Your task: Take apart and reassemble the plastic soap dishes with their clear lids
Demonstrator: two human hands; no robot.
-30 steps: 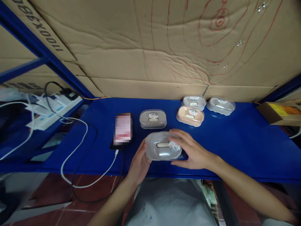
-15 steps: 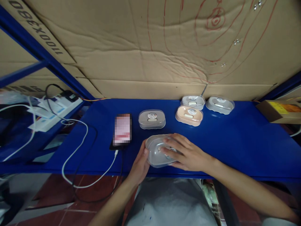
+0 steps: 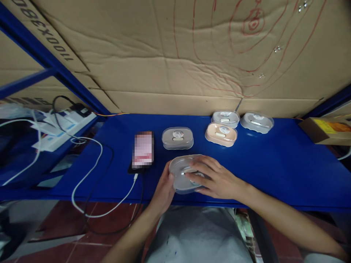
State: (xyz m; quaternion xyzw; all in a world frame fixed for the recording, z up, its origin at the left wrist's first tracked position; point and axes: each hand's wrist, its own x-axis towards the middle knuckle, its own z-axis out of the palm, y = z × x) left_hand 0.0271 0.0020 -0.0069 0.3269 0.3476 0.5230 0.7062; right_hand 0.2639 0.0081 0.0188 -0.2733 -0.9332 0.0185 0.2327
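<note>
My left hand grips the left end of an oval grey plastic box with a clear lid, thumb along its side. Spread over the lid and right end of the same box are the fingers of my right hand, partly covering a round sticker. The box is held near the front edge of the blue table. Just beyond it lies a similar grey box, with a round sticker and a small white oval piece on top. A peach-coloured box of the same shape sits farther right.
Two more grey boxes, one behind the peach box and one to its right, stand near the cardboard wall. A phone on a white cable lies left. Beyond are a power strip and, far right, a cardboard carton.
Both hands keep their hold on the box, which looks nearly still, perhaps tilted very slightly. The camera view has shifted a little.
</note>
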